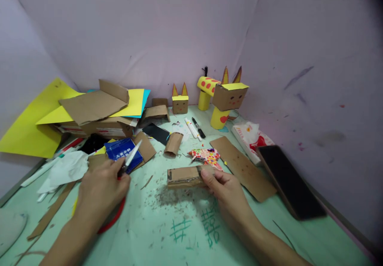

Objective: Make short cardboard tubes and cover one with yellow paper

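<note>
Cardboard piece is being pinched by the right hand while scissors are being clasped by the left hand, so fingertips are likely being risked near the blades.

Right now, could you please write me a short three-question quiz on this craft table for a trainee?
1. True or false: the right hand holds a folded cardboard piece.
2. What does the left hand hold? A) marker B) red-handled scissors C) glue stick
3. Fill in: the dark phone lies to the ____ of the flat cardboard strip.

Key: 1 true; 2 B; 3 right
</note>
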{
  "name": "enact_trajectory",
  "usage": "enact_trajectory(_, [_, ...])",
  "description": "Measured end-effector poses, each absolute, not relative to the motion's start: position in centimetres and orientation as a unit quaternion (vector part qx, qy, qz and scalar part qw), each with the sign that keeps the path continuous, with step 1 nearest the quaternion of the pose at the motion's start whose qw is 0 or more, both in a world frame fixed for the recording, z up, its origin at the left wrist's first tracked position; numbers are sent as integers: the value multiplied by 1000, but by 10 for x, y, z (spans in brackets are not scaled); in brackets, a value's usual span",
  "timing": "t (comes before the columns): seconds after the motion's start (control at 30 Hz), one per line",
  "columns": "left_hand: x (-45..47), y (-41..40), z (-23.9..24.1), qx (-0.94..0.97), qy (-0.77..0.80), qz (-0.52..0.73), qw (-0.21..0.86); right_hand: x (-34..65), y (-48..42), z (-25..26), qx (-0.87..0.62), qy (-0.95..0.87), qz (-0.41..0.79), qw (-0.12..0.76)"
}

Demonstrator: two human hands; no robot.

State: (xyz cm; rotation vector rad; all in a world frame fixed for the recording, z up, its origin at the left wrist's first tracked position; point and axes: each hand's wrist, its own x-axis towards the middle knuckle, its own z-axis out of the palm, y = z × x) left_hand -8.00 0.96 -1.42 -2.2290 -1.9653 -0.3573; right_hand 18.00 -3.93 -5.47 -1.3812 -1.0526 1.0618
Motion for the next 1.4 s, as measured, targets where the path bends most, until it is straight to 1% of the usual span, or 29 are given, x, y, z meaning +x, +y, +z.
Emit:
enact_trajectory(0.07, [-86, 10, -7, -724, -674, -123, 83, 178, -40, -55, -578, -443, 453, 514])
enact_trajectory(0.1, [-85, 8, -4, -714, -680, -144, 83, 176, -40, -56, -579, -443, 458, 509])
enact_trajectory(0.17, [-73, -1, -3, -700, -683, -205, 35, 174, -41, -57, -582, -442, 464, 500])
enact_trajectory(0.2, [-64, -8, -4, -685, -680, -254, -52, 173, -42, -58, -585, -441, 465, 496])
enact_trajectory(0.23, [-53, -16, -7, -682, -662, -266, -163, 172, -42, -58, -588, -440, 466, 493])
enact_trajectory(0.27, [-43, -24, -10, -674, -644, -286, -221, 171, -43, -58, -591, -439, 469, 489])
enact_trajectory(0.4, [-14, -44, -22, -595, -634, -357, -341, 168, -46, -54, -567, -454, 494, 478])
enact_trajectory(0.53, [-8, -41, -23, -490, -636, -361, -473, 167, -50, -51, -532, -474, 514, 477])
enact_trajectory(0.6, [-8, -39, -21, -463, -632, -368, -501, 167, -51, -53, -525, -471, 518, 484])
enact_trajectory(0.73, [-6, -40, -19, -471, -624, -378, -496, 168, -51, -61, -508, -456, 529, 504])
enact_trajectory(0.83, [-8, -39, -18, -475, -621, -387, -489, 167, -51, -62, -484, -407, 590, 503])
enact_trajectory(0.9, [-12, -37, -20, -472, -616, -402, -486, 166, -50, -59, -440, -367, 644, 507])
enact_trajectory(1.0, [-21, -31, -26, -459, -598, -414, -511, 166, -49, -51, -391, -317, 690, 521])
enact_trajectory(1.13, [-28, -26, -33, -427, -585, -420, -547, 169, -48, -48, -451, -320, 645, 528])
enact_trajectory(1.2, [-27, -27, -31, -438, -586, -415, -540, 170, -47, -49, -483, -346, 606, 529])
enact_trajectory(1.3, [-26, -32, -22, -513, -604, -393, -466, 172, -45, -52, -505, -376, 562, 537])
enact_trajectory(1.4, [-30, -34, -16, -608, -624, -386, -303, 173, -46, -51, -513, -373, 541, 552])
